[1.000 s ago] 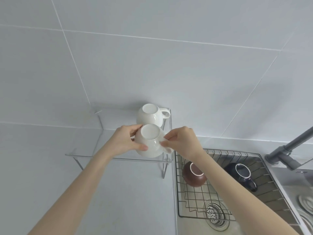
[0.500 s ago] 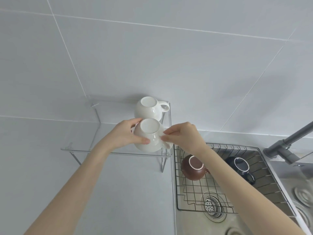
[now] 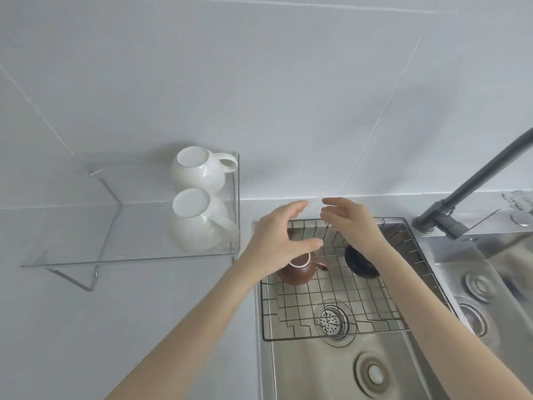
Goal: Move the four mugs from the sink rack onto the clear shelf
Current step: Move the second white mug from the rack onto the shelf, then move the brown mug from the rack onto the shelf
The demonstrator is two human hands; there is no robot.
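Two white mugs stand upside down on the clear shelf [image 3: 86,255]: the far white mug [image 3: 199,168] and the near white mug [image 3: 196,223], both at its right end. In the wire sink rack [image 3: 331,313] a brown mug [image 3: 297,271] sits upside down at the left and a dark mug [image 3: 360,262] at the right, partly hidden by my right wrist. My left hand [image 3: 281,238] hovers open just above the brown mug. Over the rack's back edge my right hand [image 3: 350,223] is open and holds nothing.
A steel sink [image 3: 317,370] with a drain lies under the rack. A grey faucet [image 3: 461,194] rises at the right, with a second basin [image 3: 490,284] beside it. Behind everything is a white tiled wall [image 3: 259,82], and a white counter [image 3: 115,327] lies under the shelf.
Both hands let go of the near white mug, which now stands on the shelf, and moved right and down over the sink rack. The view has tilted down.
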